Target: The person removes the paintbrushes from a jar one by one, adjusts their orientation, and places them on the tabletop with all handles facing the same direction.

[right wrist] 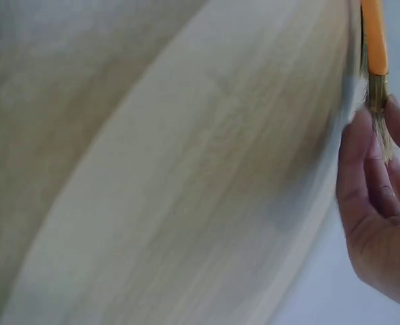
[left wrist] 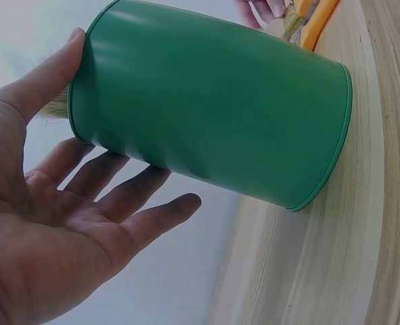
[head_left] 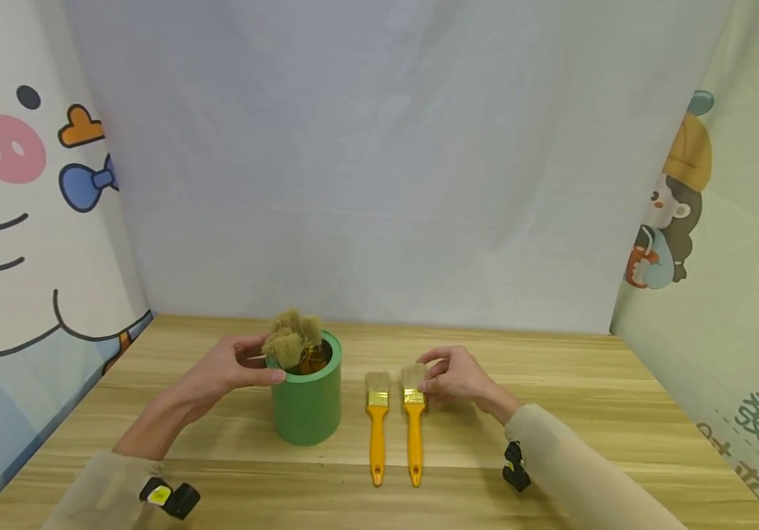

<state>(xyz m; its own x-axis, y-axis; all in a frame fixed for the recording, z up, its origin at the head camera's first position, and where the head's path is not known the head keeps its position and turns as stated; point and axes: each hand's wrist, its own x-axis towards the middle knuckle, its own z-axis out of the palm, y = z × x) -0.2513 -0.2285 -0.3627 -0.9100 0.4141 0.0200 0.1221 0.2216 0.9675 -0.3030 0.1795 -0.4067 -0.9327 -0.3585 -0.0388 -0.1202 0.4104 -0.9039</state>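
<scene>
A green cylindrical can [head_left: 308, 412] stands upright on the table, with several brushes [head_left: 293, 342] in it, bristles up. My left hand [head_left: 236, 362] holds the can near its rim, thumb in front and fingers behind; the left wrist view shows the thumb on the can's wall [left wrist: 206, 101]. To the can's right are two paintbrushes with yellow-orange handles, side by side, bristles pointing away from me. My right hand [head_left: 455, 375] pinches the right paintbrush [head_left: 415, 434] by its bristle end, also seen in the right wrist view. The left paintbrush [head_left: 378, 434] lies untouched.
The wooden table [head_left: 551, 442] ends at a pale cloth backdrop [head_left: 419, 184]. Printed cartoon curtains [head_left: 15, 258] hang on both sides. A small black device [head_left: 170, 497] sits on each wrist.
</scene>
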